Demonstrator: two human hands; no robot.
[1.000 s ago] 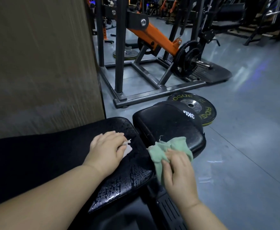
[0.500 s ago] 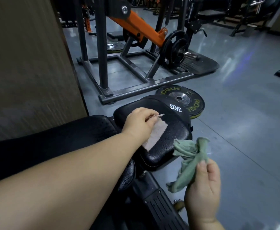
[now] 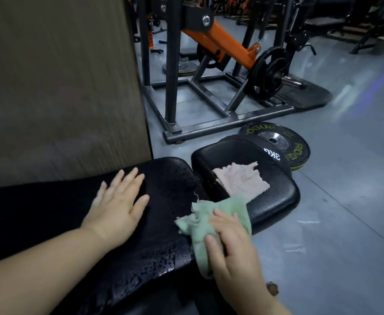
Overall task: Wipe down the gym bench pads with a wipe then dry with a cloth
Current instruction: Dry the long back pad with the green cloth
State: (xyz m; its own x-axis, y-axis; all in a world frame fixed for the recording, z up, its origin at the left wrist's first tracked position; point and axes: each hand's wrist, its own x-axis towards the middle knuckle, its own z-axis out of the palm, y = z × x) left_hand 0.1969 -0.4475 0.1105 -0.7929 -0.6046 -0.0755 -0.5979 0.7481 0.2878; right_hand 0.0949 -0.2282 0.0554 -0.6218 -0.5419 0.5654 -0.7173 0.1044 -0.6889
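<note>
Left grip lies flat on the long wet surface, fingers straight and apart, left of the seat pad. Right grip is clamped on a bunched green cloth, pressing it on the surface's edge nearest the seat pad. A pink wipe lies spread on that pad.

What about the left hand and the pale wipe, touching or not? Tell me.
Apart. The head view shows the left hand flat on the long pad, with bare black padding between it and the wipe on the small pad.
</note>
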